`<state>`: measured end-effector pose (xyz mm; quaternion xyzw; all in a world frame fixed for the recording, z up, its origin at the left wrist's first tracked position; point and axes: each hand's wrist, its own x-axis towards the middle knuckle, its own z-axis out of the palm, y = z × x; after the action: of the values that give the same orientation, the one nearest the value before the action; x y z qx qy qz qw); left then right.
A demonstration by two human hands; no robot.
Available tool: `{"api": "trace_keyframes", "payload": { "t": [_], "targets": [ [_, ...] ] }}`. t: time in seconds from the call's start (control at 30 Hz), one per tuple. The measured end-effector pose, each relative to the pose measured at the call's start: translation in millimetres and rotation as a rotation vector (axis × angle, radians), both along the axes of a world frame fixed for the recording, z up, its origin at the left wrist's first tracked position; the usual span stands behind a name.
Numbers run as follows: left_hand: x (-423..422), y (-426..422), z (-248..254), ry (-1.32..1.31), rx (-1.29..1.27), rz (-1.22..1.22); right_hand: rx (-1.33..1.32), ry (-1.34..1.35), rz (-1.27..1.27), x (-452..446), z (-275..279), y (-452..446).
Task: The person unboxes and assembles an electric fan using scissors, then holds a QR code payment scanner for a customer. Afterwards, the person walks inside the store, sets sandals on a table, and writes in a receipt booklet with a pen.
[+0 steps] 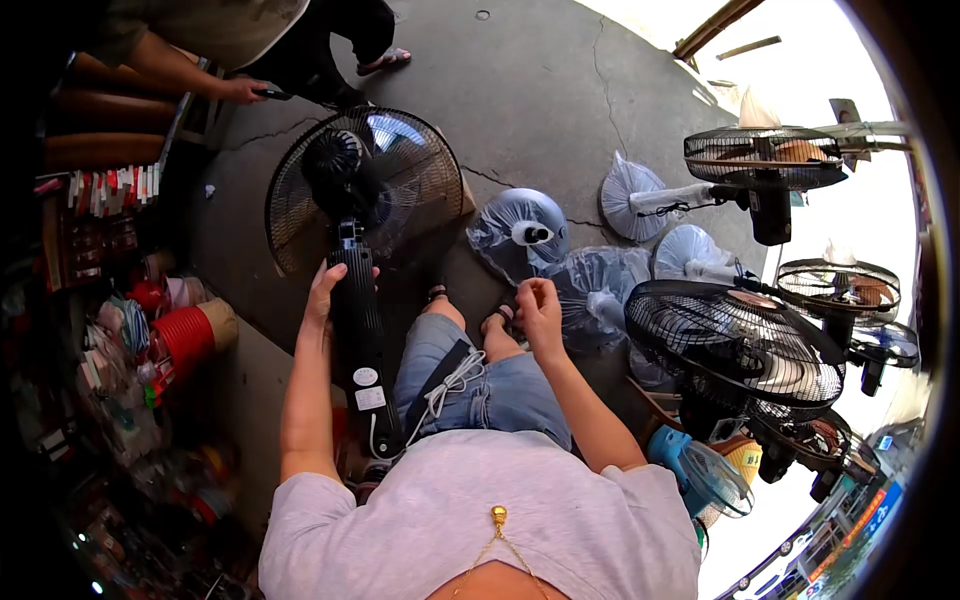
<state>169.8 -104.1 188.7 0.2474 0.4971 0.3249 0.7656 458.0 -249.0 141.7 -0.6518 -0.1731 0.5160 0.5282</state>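
My left hand (330, 285) is wrapped round the ribbed black body of an electric fan (362, 345), just below its neck. The fan's round wire cage (420, 190) points away from me, with the motor housing on the near side. White stickers are on the lower body, and a bundled grey-white power cord (455, 380) lies over my lap. My right hand (540, 312) is raised above my knee with curled fingers; whatever they hold, if anything, is hidden. Just beyond it is a plastic-wrapped round fan base (520, 232) with a short upright stub.
More plastic-wrapped bases (600, 290) stand on the cracked concrete floor (530, 90). Several black standing fans (740, 345) and a blue fan (700, 470) crowd the right. Goods, including a red roll (190, 342), pile up at left. Another person (215, 50) stands at upper left holding a phone (272, 94).
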Motion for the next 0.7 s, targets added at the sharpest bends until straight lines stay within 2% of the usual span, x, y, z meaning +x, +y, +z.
{"api": "trace_keyframes", "payload": {
  "t": [0.1,0.13,0.2,0.3,0.33,0.4,0.47,0.6,0.63,0.67,0.7],
  "targets": [
    [-21,-10,46,0.092,0.045,-0.029,-0.432,0.447,-0.379,63,-91,35],
    [-31,-14,55,0.102,0.038,-0.031,-0.506,0.496,-0.364,73,-128,42],
    [-47,-19,71,0.173,0.006,-0.012,-0.649,0.641,-0.397,76,-146,73],
    [-62,-21,84,0.204,-0.060,0.022,-0.672,0.946,-0.439,83,-201,103],
    [-63,-18,87,0.214,-0.080,0.038,-0.739,0.997,-0.500,84,-194,118],
    [-69,-9,92,0.211,-0.109,0.044,-0.683,1.138,-0.442,97,-262,106],
    [-72,4,95,0.209,-0.139,0.067,-0.740,1.235,-0.472,102,-247,118],
    [-68,30,104,0.180,-0.202,0.106,-0.749,1.199,-0.424,137,-187,179],
    [-69,37,105,0.168,-0.224,0.098,-0.740,1.295,-0.523,145,-172,191],
    [-70,44,104,0.153,-0.239,0.088,-0.730,1.283,-0.471,158,-177,195],
    [-69,52,103,0.129,-0.250,0.093,-0.711,1.268,-0.455,163,-160,205]
  ]
}}
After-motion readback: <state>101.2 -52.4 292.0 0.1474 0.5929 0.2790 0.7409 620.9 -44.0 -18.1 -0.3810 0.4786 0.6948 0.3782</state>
